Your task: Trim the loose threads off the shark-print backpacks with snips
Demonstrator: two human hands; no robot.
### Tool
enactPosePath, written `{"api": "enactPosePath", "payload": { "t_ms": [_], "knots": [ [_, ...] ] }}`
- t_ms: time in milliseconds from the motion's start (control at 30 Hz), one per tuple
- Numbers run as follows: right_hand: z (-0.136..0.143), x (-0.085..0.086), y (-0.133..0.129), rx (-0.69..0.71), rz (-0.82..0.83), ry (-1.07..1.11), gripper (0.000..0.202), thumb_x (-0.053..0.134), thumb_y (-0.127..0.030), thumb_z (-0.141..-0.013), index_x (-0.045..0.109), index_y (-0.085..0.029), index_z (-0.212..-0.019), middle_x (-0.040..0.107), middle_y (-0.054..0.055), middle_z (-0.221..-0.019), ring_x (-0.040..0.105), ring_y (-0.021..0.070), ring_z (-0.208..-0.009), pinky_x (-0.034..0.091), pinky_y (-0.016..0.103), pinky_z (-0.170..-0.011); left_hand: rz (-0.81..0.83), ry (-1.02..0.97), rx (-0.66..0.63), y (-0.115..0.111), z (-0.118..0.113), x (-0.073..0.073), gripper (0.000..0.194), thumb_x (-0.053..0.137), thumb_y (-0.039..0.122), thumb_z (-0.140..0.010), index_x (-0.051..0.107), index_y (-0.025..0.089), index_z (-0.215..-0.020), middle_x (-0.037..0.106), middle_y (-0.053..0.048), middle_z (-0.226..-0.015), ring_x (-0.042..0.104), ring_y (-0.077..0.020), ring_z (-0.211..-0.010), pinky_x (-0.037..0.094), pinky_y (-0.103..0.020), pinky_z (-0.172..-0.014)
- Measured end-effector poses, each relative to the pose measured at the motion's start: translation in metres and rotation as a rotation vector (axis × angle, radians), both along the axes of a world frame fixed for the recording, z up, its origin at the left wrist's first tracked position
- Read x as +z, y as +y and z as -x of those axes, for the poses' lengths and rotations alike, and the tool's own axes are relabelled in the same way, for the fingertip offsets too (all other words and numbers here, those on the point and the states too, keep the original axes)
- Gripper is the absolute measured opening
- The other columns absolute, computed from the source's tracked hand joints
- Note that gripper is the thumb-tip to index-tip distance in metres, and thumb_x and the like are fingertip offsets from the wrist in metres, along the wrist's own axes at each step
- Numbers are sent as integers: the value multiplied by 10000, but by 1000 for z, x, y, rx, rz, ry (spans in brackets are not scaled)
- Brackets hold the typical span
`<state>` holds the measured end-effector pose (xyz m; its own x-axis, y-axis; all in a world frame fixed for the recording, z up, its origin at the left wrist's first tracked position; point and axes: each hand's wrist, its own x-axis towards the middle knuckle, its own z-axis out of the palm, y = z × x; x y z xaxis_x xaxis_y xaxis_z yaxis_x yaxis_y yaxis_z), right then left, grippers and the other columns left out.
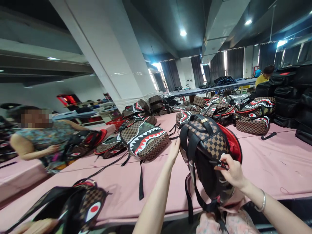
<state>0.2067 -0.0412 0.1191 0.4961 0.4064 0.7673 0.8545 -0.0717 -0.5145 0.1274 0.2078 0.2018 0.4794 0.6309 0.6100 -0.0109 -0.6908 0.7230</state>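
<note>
A brown-checked backpack (212, 139) with black straps stands at the table's front edge, before my lap. Its red-lined main opening gapes on the right side. My left hand (175, 148) grips the backpack's left edge, close to a black shoulder strap; part of its fingers is hidden behind the bag. At the right side, my right hand (232, 170) is closed on a small dark shiny object (222, 165) against the bag's black panel. The fingers cover most of that object, so its kind cannot be made out.
The pink-covered table (275, 162) bears several shark-mouth backpacks (147, 141). Black bags (285, 94) are stacked at the right. A person (48, 136) handles a bag at the left. Another person's hand (39, 226) touches a backpack (91, 201) at bottom left. A pillar (109, 48) rises behind.
</note>
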Motion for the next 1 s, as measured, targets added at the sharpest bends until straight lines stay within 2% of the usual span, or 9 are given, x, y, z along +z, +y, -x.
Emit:
{"api": "enactPosePath", "payload": {
  "t_ms": [133, 200, 233, 300, 400, 533, 800, 900, 1000],
  "knots": [
    [-75, 3, -6, -287, -175, 270, 304, 603, -473, -715, 511, -197, -802, 561, -22, -609, 536, 139, -512, 407, 238, -486, 24, -4, 25, -46, 26, -21, 389, 407, 480, -830, 514, 170, -620, 481, 25, -502, 476, -113, -481, 400, -225, -452],
    [-109, 11, -11, -393, -268, 373, 359, 604, -507, -689, 513, -170, -777, 554, -6, -612, 508, 139, -516, 399, 252, -495, -147, 76, -175, -81, 37, -27, 255, 438, 390, -841, 575, 177, -815, 605, -18, -691, 580, -145, -648, 486, -264, -586],
    [-119, 17, -14, -394, -299, 394, 375, 610, -507, -681, 516, -161, -791, 557, 1, -630, 510, 140, -538, 407, 258, -517, -292, 130, -302, -98, 40, -28, 235, 475, 348, -829, 574, 189, -972, 639, -55, -878, 602, -175, -819, 503, -312, -719],
    [-127, 30, -17, -315, -329, 412, 378, 602, -501, -691, 526, -151, -811, 564, 11, -665, 513, 135, -565, 420, 265, -554, -485, 192, -439, -126, 43, -27, 394, 499, 281, -820, 467, 200, -1204, 574, -110, -1149, 530, -212, -1067, 459, -378, -886],
    [-110, 49, -18, -127, -286, 383, 339, 565, -482, -740, 553, -152, -815, 575, 21, -718, 517, 128, -602, 425, 257, -578, -580, 199, -565, -149, 37, -22, 445, 450, 198, -839, 391, 201, -1280, 525, -119, -1232, 483, -198, -1141, 443, -367, -928],
    [-79, 64, -18, -4, -163, 321, 308, 531, -455, -786, 579, -156, -839, 572, 12, -705, 512, 128, -613, 416, 243, -562, -576, 99, -579, -149, 25, -19, 355, 463, 180, -829, 496, 214, -1181, 586, -110, -1127, 540, -203, -1042, 476, -375, -862],
    [-51, 73, -26, -68, -62, 167, 245, 507, -410, -815, 553, -176, -869, 547, -15, -650, 481, 110, -545, 393, 217, -508, -254, -99, -212, -110, 21, -32, 130, 488, 214, -826, 601, 188, -886, 644, -56, -855, 602, -159, -815, 505, -314, -729],
    [-38, 71, -25, -46, -52, 100, 209, 494, -364, -827, 543, -182, -917, 593, 16, -749, 540, 127, -602, 433, 229, -546, -148, -110, -148, -101, 23, -42, 121, 498, 237, -823, 596, 178, -862, 642, -47, -827, 606, -146, -770, 510, -280, -676],
    [-25, 72, -24, -49, -14, 50, 197, 495, -332, -827, 533, -189, -957, 613, 31, -805, 570, 136, -634, 451, 237, -569, -164, -120, -108, -95, 23, -46, 120, 510, 240, -820, 605, 178, -860, 646, -41, -812, 608, -144, -757, 509, -270, -663]
  ]
}}
